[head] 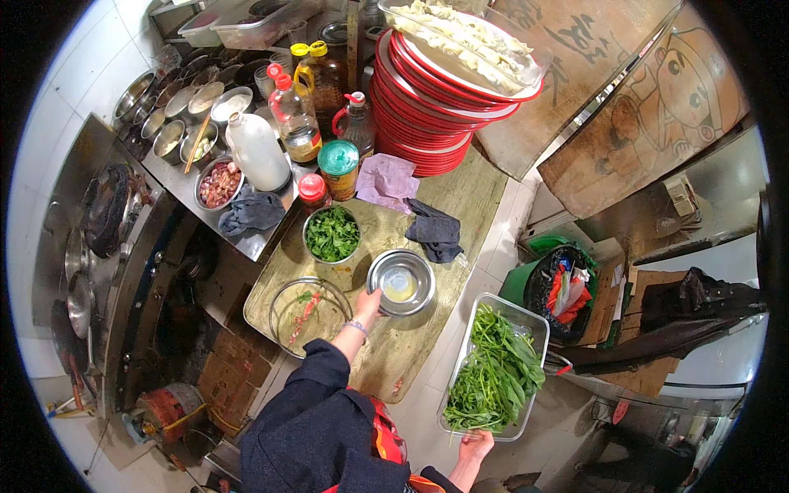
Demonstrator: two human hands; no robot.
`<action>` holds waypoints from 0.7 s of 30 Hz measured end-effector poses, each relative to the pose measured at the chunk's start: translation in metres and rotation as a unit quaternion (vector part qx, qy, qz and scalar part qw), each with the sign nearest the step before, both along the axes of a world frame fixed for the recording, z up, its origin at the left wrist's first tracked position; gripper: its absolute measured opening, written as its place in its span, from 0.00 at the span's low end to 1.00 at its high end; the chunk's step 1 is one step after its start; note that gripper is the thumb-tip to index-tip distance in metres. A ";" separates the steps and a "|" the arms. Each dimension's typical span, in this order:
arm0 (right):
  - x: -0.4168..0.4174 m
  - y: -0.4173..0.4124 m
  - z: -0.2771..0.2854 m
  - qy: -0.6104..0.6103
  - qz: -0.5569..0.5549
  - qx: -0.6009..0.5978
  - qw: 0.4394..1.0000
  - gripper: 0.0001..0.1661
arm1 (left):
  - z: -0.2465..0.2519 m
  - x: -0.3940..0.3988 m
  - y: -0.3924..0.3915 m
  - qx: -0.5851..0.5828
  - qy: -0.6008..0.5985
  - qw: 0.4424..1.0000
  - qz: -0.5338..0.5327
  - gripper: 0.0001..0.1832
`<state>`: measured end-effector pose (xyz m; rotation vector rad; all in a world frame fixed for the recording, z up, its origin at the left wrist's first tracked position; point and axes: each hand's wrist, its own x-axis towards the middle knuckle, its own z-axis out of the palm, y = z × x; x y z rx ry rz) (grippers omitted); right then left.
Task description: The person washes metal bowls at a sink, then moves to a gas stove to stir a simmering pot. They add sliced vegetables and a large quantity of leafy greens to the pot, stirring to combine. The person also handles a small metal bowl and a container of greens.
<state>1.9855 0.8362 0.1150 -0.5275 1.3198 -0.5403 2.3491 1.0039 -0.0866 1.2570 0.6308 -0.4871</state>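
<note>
My left hand [370, 303] grips the near-left rim of a stainless steel bowl [424, 296] with a little pale yellow liquid in it. Whether the bowl rests on the wooden table or is lifted slightly, I cannot tell. At lower right, my right hand [474, 445] holds the near edge of a clear plastic tray [470, 320], which is beside the table. Long-stemmed leafy greens [496, 370] fill much of this tray. Left of the steel bowl are a metal bowl of chopped green leaves [333, 234] and a round, clear-looking vessel [274, 314] around bits of meat and leaf.
Dark cloths [434, 231] lie on the wooden table [394, 363]. Behind stand red-rimmed plates [425, 138] stacked under a tray of dumplings [462, 37], bottles [296, 117] and a white jug [256, 151]. A lined green bin [518, 283] is right; a stove [142, 265] is left.
</note>
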 end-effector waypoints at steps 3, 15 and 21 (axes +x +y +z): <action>-0.006 0.002 -0.015 -0.005 0.012 0.011 1.000 0.04 | 0.028 -0.005 -0.006 0.014 -0.012 1.000 -0.016 0.15; 0.090 0.049 -0.135 -0.052 0.192 0.074 0.977 0.10 | 0.169 -0.041 0.114 -0.004 -0.083 0.996 -0.041 0.11; 0.152 0.077 -0.138 -0.028 0.429 0.125 0.894 0.18 | 0.211 -0.043 0.109 0.031 -0.108 0.986 -0.124 0.09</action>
